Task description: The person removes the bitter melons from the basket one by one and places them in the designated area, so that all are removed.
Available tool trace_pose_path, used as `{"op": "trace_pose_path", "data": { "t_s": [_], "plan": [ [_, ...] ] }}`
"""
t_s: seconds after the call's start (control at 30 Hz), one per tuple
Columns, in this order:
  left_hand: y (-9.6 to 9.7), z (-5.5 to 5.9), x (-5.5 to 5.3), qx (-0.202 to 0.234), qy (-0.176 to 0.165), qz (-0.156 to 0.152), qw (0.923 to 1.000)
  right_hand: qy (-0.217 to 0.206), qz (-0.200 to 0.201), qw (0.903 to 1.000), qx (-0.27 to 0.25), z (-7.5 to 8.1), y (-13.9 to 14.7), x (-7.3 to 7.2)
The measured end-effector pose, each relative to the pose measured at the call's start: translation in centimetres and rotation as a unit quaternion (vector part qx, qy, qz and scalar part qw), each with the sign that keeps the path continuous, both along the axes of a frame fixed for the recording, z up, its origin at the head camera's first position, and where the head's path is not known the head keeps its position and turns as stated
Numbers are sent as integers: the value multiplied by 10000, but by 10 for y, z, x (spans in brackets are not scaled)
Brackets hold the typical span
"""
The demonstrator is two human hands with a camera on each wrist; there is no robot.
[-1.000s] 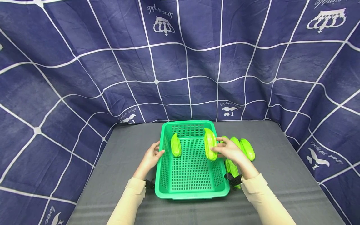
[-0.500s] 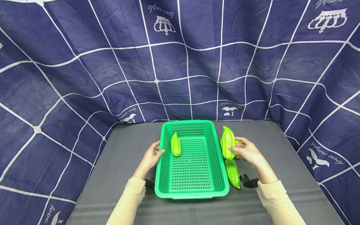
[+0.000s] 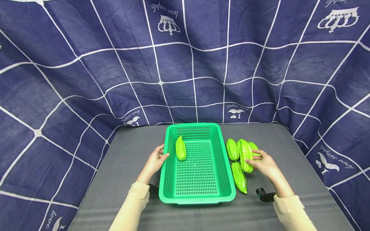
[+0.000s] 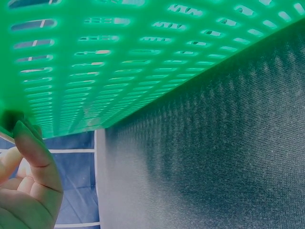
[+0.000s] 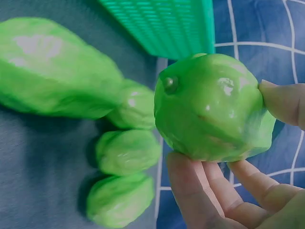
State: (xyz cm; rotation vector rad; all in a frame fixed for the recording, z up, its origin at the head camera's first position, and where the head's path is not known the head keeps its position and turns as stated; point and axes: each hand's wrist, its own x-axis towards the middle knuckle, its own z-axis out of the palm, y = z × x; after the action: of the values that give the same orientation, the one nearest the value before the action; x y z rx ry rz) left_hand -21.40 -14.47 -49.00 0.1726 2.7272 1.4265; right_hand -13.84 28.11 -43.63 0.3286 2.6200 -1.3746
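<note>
Table (image 3: 289,192): grey cloth surface, lying under both hands, with blue checked cloth hanging behind.
Basket (image 3: 196,195): green plastic, slotted, standing between the two hands; outer left wall touched by the left hand.
Left hand (image 3: 155,160): resting against the basket's left rim, fingers relaxed and nearly straight, gripping nothing; in the left wrist view one fingertip (image 4: 24,138) at the basket edge.
Right hand (image 3: 264,163): to the right of the basket, fingers and thumb curled around the held gourd.
Held gourd (image 3: 245,155): green, glossy, in the right hand, above the table beside the basket, outside it.
Loose gourds: one (image 3: 232,149) just left of the held gourd, one (image 3: 239,177) nearer the wrist, one (image 3: 253,147) partly hidden behind the fingers.
Gourd in basket (image 3: 180,148): lying close to the left hand, inside the left wall.
</note>
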Motion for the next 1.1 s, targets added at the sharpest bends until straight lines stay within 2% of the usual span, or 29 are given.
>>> {"op": "trace_pose_path", "data": {
  "t_s": [0.27, 0.5, 0.77, 1.1],
  "plan": [
    [0, 0, 0, -28, -7, 14, 10000, -193, -71, 9997, 153, -20, 10, 8],
    [0, 0, 0, -36, 40, 18, 10000, -254, -141, 9984, 487, -37, 15, 14],
    [0, 0, 1, 21, 83, 24, 10000, -331, -40, 9944, 1007, -46, 18, 20],
    [1, 0, 1, 25, -26, 45, 10000, -345, 41, 9924, 1182, -55, 18, 26]
  ]
}}
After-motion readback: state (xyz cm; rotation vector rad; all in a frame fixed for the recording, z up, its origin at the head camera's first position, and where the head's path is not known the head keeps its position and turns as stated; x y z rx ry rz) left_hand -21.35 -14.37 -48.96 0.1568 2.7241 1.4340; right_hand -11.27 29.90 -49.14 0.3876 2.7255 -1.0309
